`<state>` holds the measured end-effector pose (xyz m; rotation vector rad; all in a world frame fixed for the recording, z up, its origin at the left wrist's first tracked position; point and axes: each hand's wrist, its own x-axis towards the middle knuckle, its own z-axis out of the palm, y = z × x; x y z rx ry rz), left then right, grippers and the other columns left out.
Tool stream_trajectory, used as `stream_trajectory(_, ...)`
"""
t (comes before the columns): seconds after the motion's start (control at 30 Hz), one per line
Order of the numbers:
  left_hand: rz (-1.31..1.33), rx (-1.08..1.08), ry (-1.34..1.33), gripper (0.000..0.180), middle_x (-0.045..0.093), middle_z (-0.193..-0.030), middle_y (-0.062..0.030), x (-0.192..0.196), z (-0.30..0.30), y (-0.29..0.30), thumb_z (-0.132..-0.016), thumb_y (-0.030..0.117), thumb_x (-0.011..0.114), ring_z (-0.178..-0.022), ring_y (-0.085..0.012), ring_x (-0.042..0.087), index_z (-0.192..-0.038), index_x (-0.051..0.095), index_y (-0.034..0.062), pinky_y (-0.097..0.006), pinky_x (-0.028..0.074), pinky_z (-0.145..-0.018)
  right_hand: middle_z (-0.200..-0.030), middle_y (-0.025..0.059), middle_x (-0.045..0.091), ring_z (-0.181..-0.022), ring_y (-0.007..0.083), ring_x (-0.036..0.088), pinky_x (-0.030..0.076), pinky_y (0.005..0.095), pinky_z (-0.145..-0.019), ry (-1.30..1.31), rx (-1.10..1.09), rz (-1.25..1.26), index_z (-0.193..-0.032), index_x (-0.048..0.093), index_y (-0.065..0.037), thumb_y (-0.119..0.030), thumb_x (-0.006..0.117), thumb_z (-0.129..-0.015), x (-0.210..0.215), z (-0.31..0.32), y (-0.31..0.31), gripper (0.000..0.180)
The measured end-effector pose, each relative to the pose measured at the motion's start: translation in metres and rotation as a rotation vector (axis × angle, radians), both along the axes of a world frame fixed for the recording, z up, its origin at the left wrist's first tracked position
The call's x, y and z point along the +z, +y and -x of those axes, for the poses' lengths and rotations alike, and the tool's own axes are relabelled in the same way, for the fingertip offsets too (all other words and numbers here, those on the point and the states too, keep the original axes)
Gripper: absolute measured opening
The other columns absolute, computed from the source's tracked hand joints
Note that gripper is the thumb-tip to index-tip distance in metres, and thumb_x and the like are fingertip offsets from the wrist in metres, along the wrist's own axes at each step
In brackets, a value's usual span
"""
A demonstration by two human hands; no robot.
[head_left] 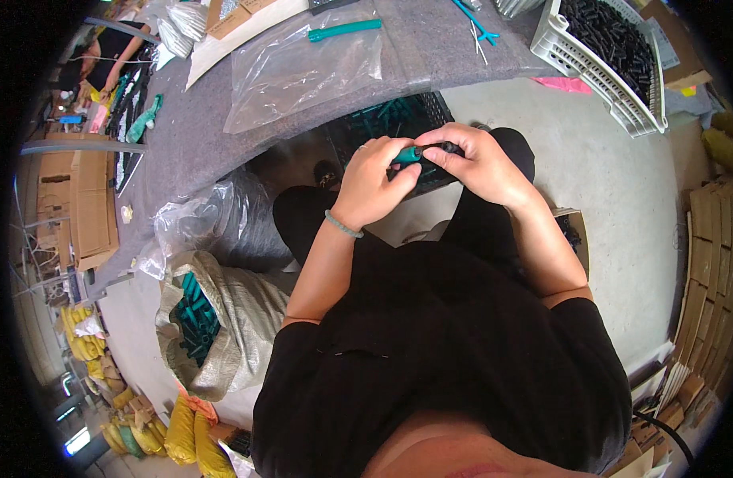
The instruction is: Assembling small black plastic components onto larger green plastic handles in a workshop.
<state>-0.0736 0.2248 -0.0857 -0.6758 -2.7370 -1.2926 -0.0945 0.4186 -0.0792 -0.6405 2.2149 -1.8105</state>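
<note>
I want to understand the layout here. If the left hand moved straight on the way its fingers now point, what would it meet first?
Most likely the right hand: the left hand points rightward along the teal handle that both hold, and their fingertips nearly touch.

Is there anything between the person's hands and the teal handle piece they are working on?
Nothing visible. The left hand and the right hand both already grip the teal handle piece directly, with a small black part at its end, above the dark crate below the table edge.
</note>
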Motion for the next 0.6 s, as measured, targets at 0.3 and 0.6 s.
stream_trajectory(0.3,-0.036,0.033,0.047,0.018,0.054,-0.07,-0.008,-0.013,0.007,-0.004,-0.073,0.022,0.059,-0.068,-0.0268,0.05,-0.076,0.06,0.004,-0.038,0.037,-0.062,-0.09,0.014,0.058,-0.083,0.0322,0.059,0.048,0.0364,-0.072,0.309,0.065,-0.223,-0.099,0.061,-0.002,-0.003,0.061,-0.077,0.009,-0.005,-0.004,0.022)
stream_trajectory(0.6,-0.059,0.151,0.093,0.015,0.053,-0.067,-0.0099,-0.022,0.003,-0.001,-0.071,0.019,0.056,-0.069,-0.0297,0.051,-0.074,0.055,0.0042,-0.041,0.037,-0.063,-0.085,0.0126,0.059,-0.077,0.0312,0.059,0.048,0.0371,-0.068,0.424,-0.041,-0.307,-0.1,0.059,-0.003,-0.002,0.062,-0.079,-0.003,-0.01,-0.016,0.022)
